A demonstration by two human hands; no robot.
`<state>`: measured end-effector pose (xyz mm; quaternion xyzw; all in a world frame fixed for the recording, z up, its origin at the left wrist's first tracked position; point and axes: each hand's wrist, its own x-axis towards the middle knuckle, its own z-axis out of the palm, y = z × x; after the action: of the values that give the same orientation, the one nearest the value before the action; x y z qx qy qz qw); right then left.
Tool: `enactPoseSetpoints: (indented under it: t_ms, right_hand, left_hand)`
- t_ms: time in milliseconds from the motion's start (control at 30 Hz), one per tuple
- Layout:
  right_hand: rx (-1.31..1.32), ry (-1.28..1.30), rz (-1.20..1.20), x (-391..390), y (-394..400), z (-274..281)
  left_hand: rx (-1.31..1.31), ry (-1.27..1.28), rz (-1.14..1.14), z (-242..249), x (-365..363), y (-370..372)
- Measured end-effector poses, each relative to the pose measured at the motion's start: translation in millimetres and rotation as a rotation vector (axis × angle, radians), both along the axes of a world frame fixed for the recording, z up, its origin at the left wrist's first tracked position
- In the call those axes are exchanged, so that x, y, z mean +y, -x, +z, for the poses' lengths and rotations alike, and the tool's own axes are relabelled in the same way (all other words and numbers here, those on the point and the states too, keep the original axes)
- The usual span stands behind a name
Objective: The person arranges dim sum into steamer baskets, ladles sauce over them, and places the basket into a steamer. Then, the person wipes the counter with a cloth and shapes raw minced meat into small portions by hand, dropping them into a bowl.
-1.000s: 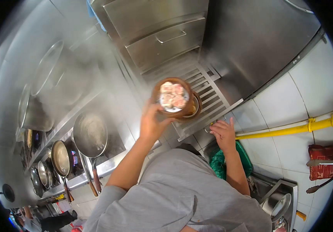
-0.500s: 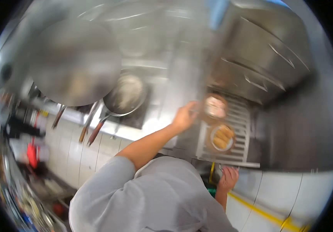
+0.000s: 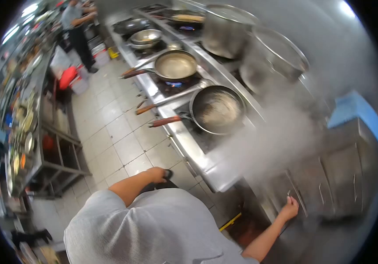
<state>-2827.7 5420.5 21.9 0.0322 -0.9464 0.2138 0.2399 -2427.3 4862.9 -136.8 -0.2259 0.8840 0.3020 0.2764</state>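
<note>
We find the steel drawer cabinet (image 3: 338,171) at the person's right, just beyond the end of the stove (image 3: 215,176). The right grip (image 3: 290,208) is at the drawer handle (image 3: 288,192); the fingers appear drawn together and clamped on it, with a little metal showing past the fingertips. Thick steam (image 3: 270,136) lies between the stove and the cabinet, and we cannot see inside the drawer.

In our judgement, the step in hand is working the drawer by its handle. We recommend a straight, even movement along the drawer's own travel, without jerking, so that any contents stay level. Fingers should keep to the handle and clear of the panel edges, and the bare forearm out of the steam.

As to pose, we note the right arm stretched forward and outward, the hand well out from the body. The left arm is bent forward from the shoulder, its left grip (image 3: 156,174) near the body and well apart from the cabinet. A dark object (image 3: 168,174) shows just beside it; we cannot tell whether those fingers are apart, together or clamped on it.
</note>
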Motion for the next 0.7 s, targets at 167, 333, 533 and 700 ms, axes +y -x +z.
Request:
enactPoseSetpoints:
  t_ms: [167, 333, 533, 700]
  right_hand:
    - [-0.145, -0.167, -0.034, 10.9, 48.8, -9.1]
    - [0.25, -0.375, -0.146, -138.0, -52.2, -24.4]
    - [0.226, -0.04, 1.034, -532.5, -342.8, -14.8]
    - [-0.292, -0.236, 1.894, -716.8, -501.1, -57.8]
  left_hand:
    - [-0.218, 0.1, 0.958, -144.2, -89.8, -254.9]
    - [-0.301, 0.073, 1.217, -162.7, -111.5, -437.7]
    - [-0.233, -0.221, 1.531, -159.6, -94.4, -539.3]
    - [-0.086, 0.021, 1.492, -180.7, -93.2, -600.8]
